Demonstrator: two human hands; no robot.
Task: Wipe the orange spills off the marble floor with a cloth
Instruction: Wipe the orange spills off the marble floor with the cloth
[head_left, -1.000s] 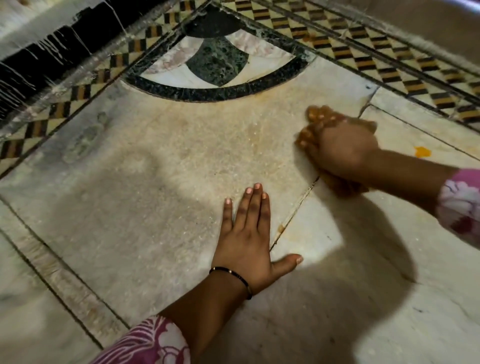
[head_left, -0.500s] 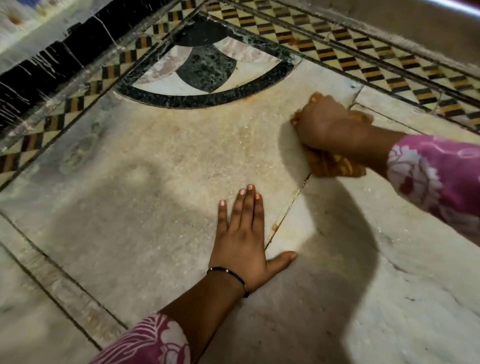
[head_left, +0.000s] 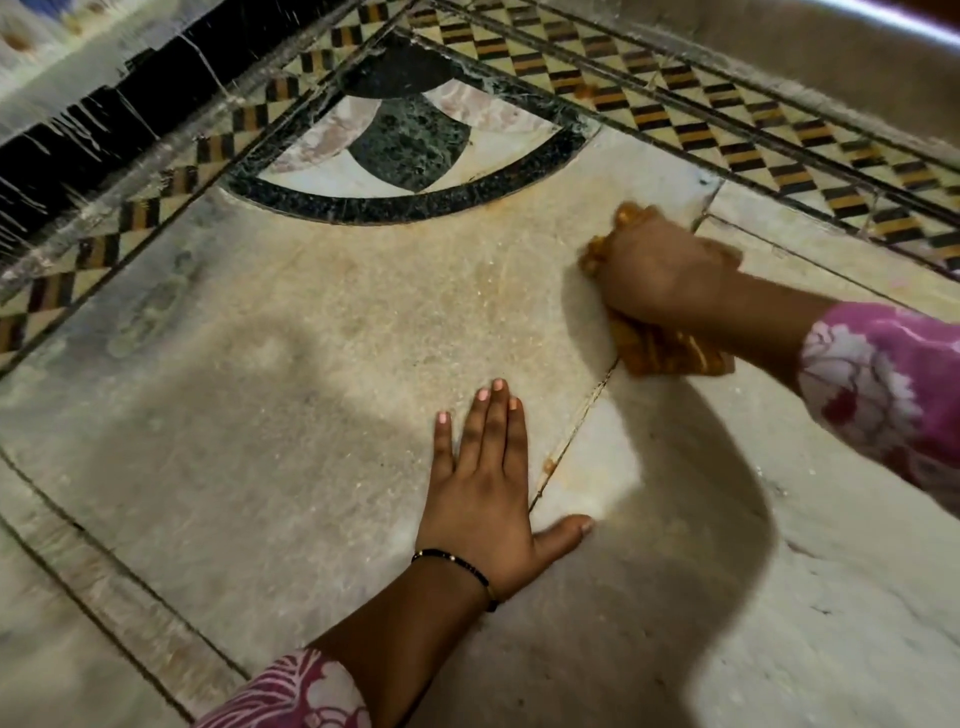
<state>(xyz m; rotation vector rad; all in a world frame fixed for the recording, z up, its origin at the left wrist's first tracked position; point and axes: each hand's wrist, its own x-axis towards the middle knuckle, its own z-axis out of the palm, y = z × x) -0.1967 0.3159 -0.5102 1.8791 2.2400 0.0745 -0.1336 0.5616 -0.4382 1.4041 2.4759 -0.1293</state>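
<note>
My right hand (head_left: 660, 267) is closed on an orange-stained cloth (head_left: 670, 353), pressing it onto the pale marble floor (head_left: 311, 395) near a slab joint at the upper right. Bits of cloth stick out past my fingers and behind my wrist. My left hand (head_left: 483, 483) lies flat on the floor in the middle, fingers apart, a black bracelet on the wrist. A faint orange smear (head_left: 488, 291) tints the slab left of the cloth. A small orange stain (head_left: 548, 465) sits in the joint beside my left hand.
An inlaid quarter-circle of black, green and white stone (head_left: 405, 140) fills the far corner. Checkered black-and-orange borders (head_left: 727, 135) run along both far edges, with one orange spot (head_left: 586, 91) on the far border. A dark wall base (head_left: 78, 150) rises at the left.
My right hand has carried the cloth up and to the left along the slab, then stayed near the joint. The orange blob at the right is out of sight. My left hand has not moved.
</note>
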